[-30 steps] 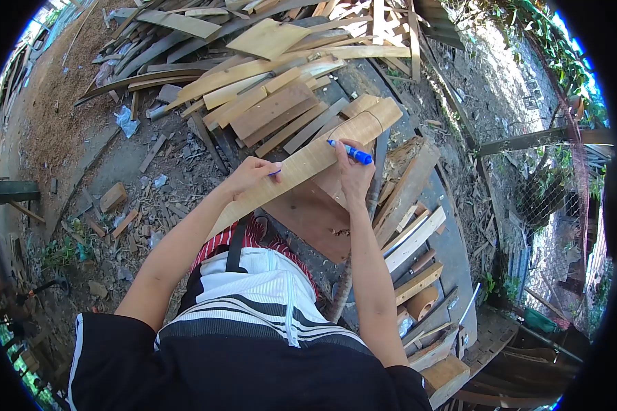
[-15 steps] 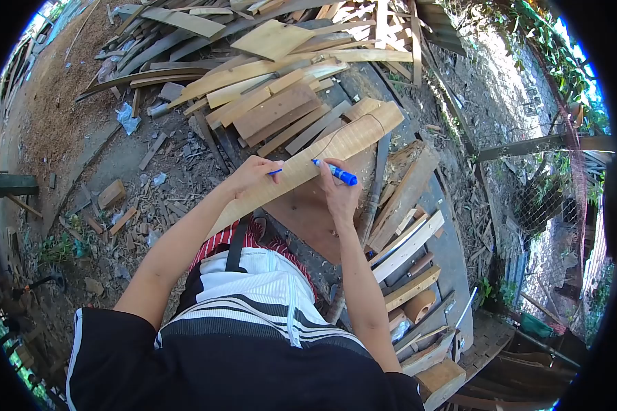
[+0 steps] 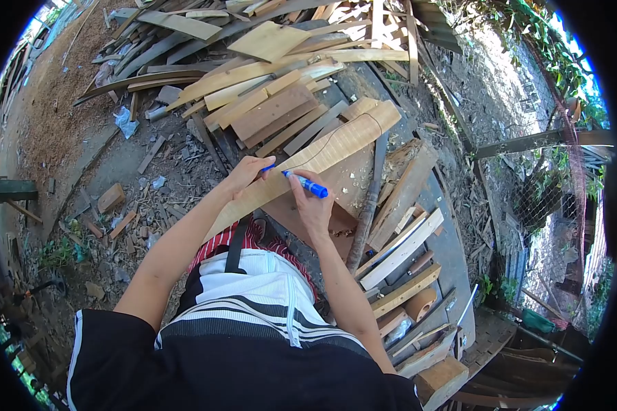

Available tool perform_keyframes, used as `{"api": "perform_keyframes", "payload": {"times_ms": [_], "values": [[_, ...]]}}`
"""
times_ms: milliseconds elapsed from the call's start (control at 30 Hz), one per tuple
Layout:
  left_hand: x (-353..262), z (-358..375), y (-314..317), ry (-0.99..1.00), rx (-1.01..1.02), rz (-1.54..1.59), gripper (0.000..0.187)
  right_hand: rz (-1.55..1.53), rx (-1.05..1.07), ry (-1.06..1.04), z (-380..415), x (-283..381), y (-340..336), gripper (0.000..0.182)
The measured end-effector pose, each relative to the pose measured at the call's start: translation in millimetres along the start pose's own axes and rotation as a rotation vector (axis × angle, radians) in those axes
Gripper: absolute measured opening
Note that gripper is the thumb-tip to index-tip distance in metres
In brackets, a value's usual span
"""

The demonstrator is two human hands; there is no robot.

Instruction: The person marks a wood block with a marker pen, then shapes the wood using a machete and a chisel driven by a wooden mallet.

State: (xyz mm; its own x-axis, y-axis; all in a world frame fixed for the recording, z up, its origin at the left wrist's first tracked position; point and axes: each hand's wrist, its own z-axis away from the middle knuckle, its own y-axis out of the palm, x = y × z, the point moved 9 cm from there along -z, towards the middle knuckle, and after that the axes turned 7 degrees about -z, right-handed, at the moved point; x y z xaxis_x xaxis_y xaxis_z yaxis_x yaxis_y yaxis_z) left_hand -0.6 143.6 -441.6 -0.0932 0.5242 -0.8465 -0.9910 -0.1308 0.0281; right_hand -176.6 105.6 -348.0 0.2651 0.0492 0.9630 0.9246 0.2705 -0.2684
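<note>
A long pale wooden board (image 3: 346, 142) lies slantwise in front of me, with a dark curved line drawn along its far part. My right hand (image 3: 313, 211) is closed around a blue marker (image 3: 311, 185), whose tip is at the board's surface near my left fingers. At the board's left edge is my left hand (image 3: 243, 177), fingers closed with a small blue marker cap (image 3: 268, 167) between them. The near end of the board runs down towards my lap.
Stacked boards and offcuts (image 3: 274, 113) lie beyond the board. To the right, more wood pieces (image 3: 408, 288) rest on a dark surface beside a long stick (image 3: 368, 219). Debris (image 3: 151, 198) covers the ground at left, near a sawdust heap (image 3: 62, 109).
My right hand has moved left and towards me along the board with the marker. My left hand has shifted slightly left, still with the cap.
</note>
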Motion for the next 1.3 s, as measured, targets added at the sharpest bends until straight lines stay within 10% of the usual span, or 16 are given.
{"api": "perform_keyframes", "payload": {"times_ms": [1300], "values": [[-1, 0, -3, -0.028, -0.015, -0.011, 0.048, -0.213, 0.01, 0.081, 10, -2, 5, 0.024]]}}
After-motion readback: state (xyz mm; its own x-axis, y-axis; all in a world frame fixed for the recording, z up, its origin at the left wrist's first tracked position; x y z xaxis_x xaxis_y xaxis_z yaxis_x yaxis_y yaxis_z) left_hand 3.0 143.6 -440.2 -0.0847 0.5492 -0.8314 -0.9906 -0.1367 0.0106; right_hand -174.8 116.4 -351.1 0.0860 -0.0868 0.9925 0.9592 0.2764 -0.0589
